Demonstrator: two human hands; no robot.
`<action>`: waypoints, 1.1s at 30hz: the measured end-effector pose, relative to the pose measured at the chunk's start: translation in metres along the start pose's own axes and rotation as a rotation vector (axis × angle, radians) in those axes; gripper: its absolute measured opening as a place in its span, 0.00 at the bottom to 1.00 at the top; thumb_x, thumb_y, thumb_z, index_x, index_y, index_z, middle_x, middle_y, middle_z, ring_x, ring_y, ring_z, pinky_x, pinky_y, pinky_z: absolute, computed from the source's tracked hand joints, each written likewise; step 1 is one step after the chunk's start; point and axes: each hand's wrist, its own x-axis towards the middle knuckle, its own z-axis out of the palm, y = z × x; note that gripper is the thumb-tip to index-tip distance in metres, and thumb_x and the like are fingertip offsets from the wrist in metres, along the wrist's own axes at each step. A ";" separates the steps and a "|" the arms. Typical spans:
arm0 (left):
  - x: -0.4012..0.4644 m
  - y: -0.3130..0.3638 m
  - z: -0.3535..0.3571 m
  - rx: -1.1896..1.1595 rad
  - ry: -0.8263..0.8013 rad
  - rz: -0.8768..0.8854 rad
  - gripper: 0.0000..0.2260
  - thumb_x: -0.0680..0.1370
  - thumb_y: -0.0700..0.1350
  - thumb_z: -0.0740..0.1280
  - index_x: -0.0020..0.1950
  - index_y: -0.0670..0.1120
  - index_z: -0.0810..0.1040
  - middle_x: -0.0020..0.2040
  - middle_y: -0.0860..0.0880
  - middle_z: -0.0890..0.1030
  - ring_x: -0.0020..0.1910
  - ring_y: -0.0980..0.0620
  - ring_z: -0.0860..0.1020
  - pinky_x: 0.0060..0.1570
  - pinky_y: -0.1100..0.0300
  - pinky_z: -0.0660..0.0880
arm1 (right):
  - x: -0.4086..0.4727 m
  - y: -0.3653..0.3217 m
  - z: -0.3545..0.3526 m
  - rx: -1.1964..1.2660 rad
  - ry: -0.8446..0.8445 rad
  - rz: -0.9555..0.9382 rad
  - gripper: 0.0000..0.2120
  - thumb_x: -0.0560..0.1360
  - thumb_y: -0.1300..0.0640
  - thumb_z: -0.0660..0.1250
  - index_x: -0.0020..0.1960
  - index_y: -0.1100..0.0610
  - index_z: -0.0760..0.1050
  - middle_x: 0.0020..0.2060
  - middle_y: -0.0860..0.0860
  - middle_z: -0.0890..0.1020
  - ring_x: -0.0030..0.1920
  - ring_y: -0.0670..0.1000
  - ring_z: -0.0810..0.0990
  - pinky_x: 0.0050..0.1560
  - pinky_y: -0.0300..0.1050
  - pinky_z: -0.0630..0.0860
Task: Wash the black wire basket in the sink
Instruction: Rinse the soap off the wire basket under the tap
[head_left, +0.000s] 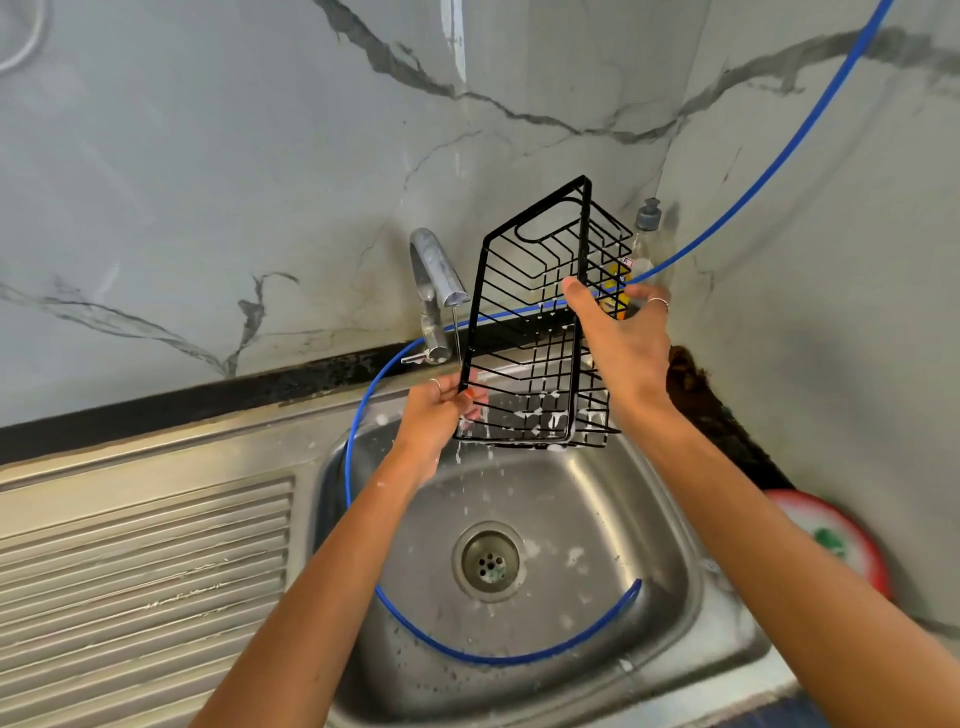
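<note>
We see the black wire basket (540, 322) held tilted above the sink (675, 597), soap foam on its wires. Left hand (441, 410) pinches its near-left corner; right hand (618, 338) grips its right rim. Tap (434, 280) trickles just left.

Both arms fwd, L hand (441, 410) & R hand (618, 343) fingers curled, gripping.

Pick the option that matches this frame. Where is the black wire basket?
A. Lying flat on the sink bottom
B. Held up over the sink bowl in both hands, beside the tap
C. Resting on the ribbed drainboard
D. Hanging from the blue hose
B: the left hand grips the black wire basket's lower corner and the right hand its side, above the sink, next to the tap.
</note>
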 end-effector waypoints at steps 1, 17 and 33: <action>0.001 0.000 0.000 0.000 -0.002 -0.006 0.11 0.80 0.32 0.62 0.60 0.37 0.77 0.47 0.44 0.84 0.40 0.52 0.81 0.37 0.65 0.76 | 0.001 0.000 0.000 0.007 0.005 -0.004 0.34 0.65 0.34 0.70 0.63 0.49 0.63 0.52 0.48 0.70 0.55 0.51 0.71 0.64 0.53 0.69; 0.032 0.029 0.007 -0.282 0.027 -0.094 0.08 0.81 0.35 0.61 0.53 0.43 0.79 0.47 0.46 0.83 0.40 0.52 0.80 0.36 0.60 0.74 | 0.011 -0.022 0.010 0.108 -0.003 -0.102 0.35 0.65 0.39 0.74 0.63 0.50 0.61 0.57 0.48 0.69 0.58 0.49 0.70 0.59 0.45 0.69; 0.044 0.052 0.011 -0.547 0.002 -0.216 0.09 0.83 0.43 0.59 0.51 0.42 0.78 0.45 0.46 0.83 0.47 0.52 0.81 0.50 0.51 0.76 | 0.008 -0.020 0.007 0.222 0.022 -0.140 0.35 0.63 0.38 0.74 0.61 0.45 0.59 0.61 0.53 0.71 0.62 0.52 0.72 0.64 0.50 0.70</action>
